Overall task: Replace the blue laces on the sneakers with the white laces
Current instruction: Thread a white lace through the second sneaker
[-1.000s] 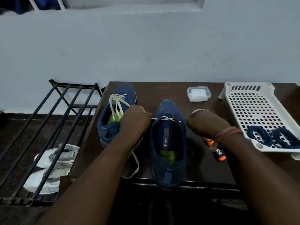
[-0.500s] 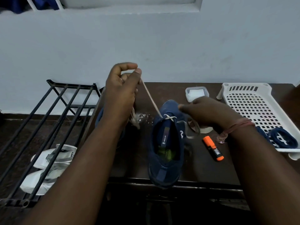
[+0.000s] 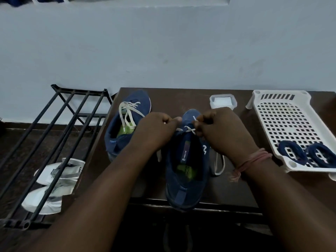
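1. Black rack (image 3: 54, 142) off worktop's left edge; white shoes (image 3: 52, 184) on floor under it.
2. Left sneaker (image 3: 125, 124) at worktop's (image 3: 181, 99) far-left corner, white lace (image 3: 127, 113) through its eyelets, ends loose.
3. Left hand (image 3: 156, 131), fingers curled tight on one end of 2nd white lace (image 3: 187, 129).
4. Right sneaker (image 3: 187, 160) mid worktop, heel over near edge; lace crossed at front eyelets only.
5. Right hand (image 3: 223, 131), fingers pinching other lace end; slack loops on worktop just right of sneaker.
6. Small clear box (image 3: 222, 100) at far edge.
7. White tray (image 3: 291, 128) at right edge w/ two coiled blue laces (image 3: 307, 154) at its near end.
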Demonstrator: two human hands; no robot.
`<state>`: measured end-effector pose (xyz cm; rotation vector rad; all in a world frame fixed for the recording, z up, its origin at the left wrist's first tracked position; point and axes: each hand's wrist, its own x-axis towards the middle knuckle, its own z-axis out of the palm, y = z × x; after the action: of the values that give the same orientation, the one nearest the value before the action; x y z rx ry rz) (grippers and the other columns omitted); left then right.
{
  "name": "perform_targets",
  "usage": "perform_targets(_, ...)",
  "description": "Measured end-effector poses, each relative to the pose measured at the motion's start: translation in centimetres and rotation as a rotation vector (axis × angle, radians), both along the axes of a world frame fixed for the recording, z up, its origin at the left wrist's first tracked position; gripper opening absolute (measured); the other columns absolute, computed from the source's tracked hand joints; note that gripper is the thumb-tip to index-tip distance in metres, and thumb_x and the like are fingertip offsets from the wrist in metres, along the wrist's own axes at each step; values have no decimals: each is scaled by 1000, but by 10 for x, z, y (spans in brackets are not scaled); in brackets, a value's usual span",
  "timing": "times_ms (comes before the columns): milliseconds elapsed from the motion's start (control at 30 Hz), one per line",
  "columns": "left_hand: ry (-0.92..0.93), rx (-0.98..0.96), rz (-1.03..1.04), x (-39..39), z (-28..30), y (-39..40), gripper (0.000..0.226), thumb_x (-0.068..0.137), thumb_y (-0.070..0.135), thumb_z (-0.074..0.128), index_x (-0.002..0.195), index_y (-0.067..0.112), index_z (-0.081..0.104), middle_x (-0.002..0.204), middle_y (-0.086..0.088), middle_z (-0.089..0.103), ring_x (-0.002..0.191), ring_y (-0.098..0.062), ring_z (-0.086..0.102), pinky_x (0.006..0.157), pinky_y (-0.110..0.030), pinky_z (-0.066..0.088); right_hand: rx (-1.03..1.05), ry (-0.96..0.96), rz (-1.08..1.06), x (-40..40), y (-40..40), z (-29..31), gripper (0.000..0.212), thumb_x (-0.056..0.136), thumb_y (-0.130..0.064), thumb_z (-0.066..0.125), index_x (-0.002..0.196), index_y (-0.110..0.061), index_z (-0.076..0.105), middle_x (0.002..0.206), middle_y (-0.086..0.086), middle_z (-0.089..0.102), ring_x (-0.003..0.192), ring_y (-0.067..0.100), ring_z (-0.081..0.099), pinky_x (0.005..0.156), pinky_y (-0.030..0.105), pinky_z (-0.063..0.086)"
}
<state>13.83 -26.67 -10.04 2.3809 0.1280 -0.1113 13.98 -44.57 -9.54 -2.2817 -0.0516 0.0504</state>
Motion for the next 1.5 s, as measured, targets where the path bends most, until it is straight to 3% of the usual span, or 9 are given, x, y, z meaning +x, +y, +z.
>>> perform_targets(67,-80,36,15,-1,0,-4,44,78,71,59,72,30,73,76,10,70,87,-14,67,82,-39,56,-148,-26,52,-3,6,2,17,89,-16,64,83,-25,77,78,-6,71,71,9,65,56,11,45)
perform_targets(100,-67,54,-4,-2,1,-4,42,74,73,60,73,32,73,78,11,71,88,-16,67,81,-41,57,-193,-24,62,-5,8,2,17,88,-16,64,87,-27,77,81,-7,71,73,8,65,54,10,43)
perform_targets(200,127,-11,-108,-3,3,-2,26,85,52,68,80,27,75,78,7,75,73,-14,72,68,-41,63,-222,-44,27,-6,14,-5,10,85,-19,67,89,-23,75,85,-3,71,78,14,66,69,27,54)
perform_targets(367,127,-6,-42,0,1,8,24,94,25,62,77,20,78,67,4,71,70,-19,70,62,-31,53,-265,-110,37,-5,22,-12,16,86,-15,60,83,-19,75,78,0,71,76,19,66,74,37,55)
perform_targets(534,214,-218,91,1,-7,9,22,94,22,65,77,21,78,64,3,69,66,-14,62,65,-27,48,-215,-138,46,-6,29,-18,16,87,-15,60,79,-16,74,76,-1,70,73,18,65,75,37,54)
perform_targets(734,211,-286,149,0,-9,7,20,92,23,67,76,20,79,75,-4,75,78,-23,71,83,-42,59,-174,-176,24,-3,35,-23,16,85,-11,58,76,-13,71,73,0,68,69,17,62,75,37,53)
perform_targets(1034,208,-365,133,2,-7,7,17,88,21,68,78,20,81,85,4,76,84,-17,71,89,-45,59,-200,-200,56,-3,36,-26,12,84,-15,62,73,-14,66,66,-1,63,64,16,59,67,34,52)
perform_targets(1334,258,-380,64,2,-4,7,18,81,31,70,80,16,80,79,-7,76,80,-28,73,83,-52,58,-228,-203,69,-2,38,-24,13,88,-19,61,77,-15,67,70,1,65,66,16,59,70,35,53)
perform_targets(1501,325,-462,75,6,-8,8,18,91,21,65,82,9,73,81,-8,72,72,-22,66,69,-36,52,-214,-175,56,-3,40,-26,16,90,-19,58,80,-15,71,75,2,68,71,18,63,74,38,54)
